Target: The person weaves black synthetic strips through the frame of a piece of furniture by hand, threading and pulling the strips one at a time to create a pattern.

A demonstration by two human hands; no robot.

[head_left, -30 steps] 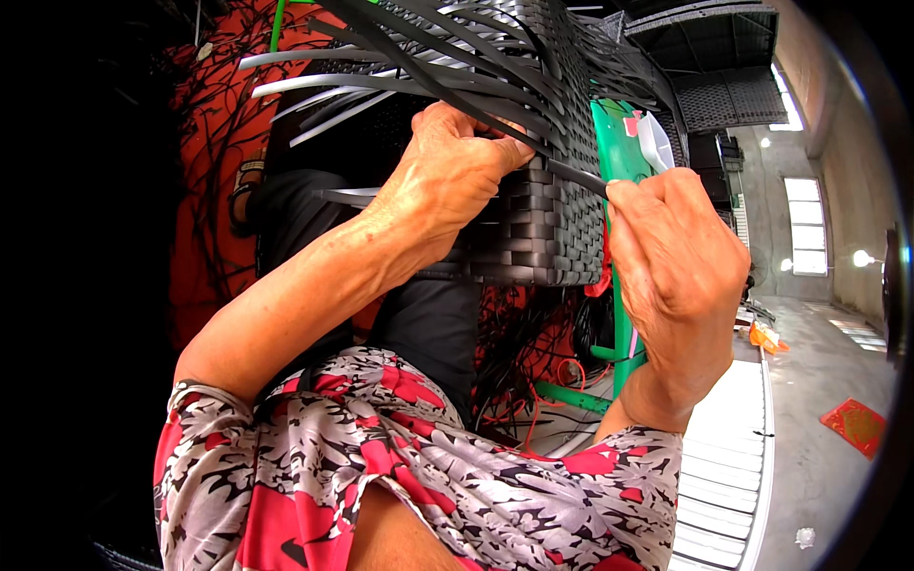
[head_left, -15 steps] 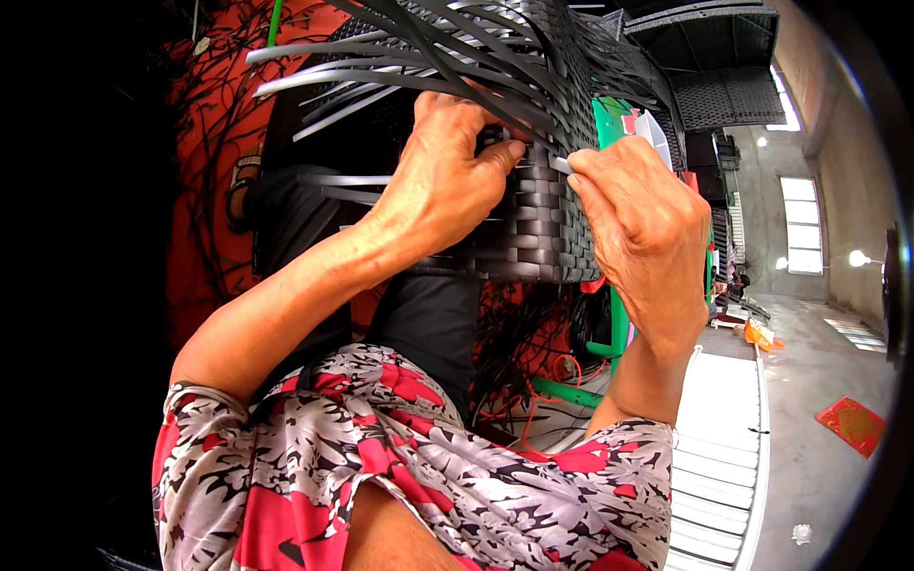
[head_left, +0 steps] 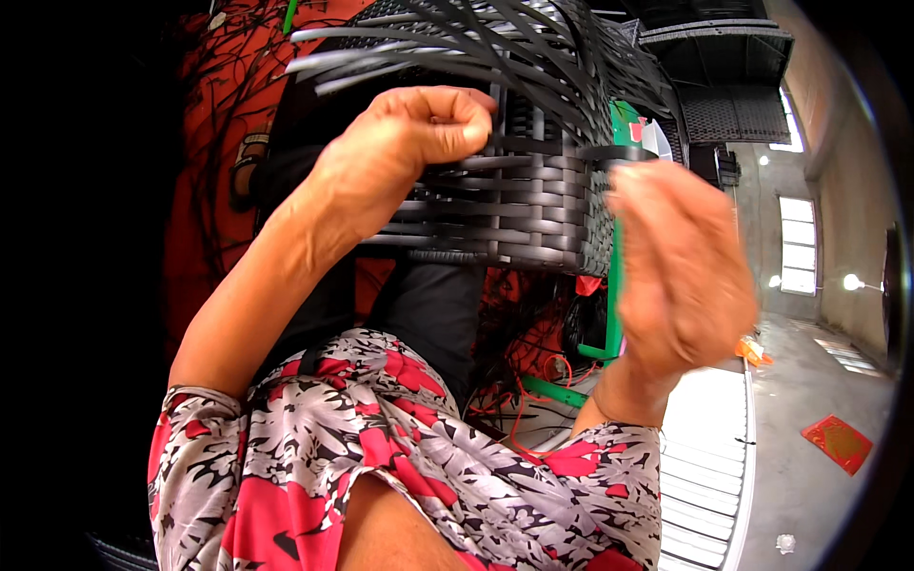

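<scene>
A dark woven plastic-rattan piece (head_left: pixel 543 214) lies across my lap, its boxy corner facing right. Long loose flat strips (head_left: pixel 409 57) fan out over its top. My left hand (head_left: pixel 400 143) is closed, thumb and finger pinched at the left part of a black strip along the weave's upper edge. Past the corner, that black strip (head_left: pixel 614 152) bends out in a short curve to the fingertips of my right hand (head_left: pixel 676 262). The right hand is smeared by motion, but its fingers look pressed together on the strip.
Red flooring (head_left: pixel 214 209) at left is littered with dark strip scraps. A green frame (head_left: pixel 614 314) stands behind the woven corner. More dark woven furniture (head_left: pixel 733 114) is stacked at far right. A white slatted panel (head_left: pixel 700 466) and a red sheet (head_left: pixel 838 444) lie at lower right.
My right hand has moved right and down, away from the corner, and more of the strip shows there. My left hand has shifted left from the weave.
</scene>
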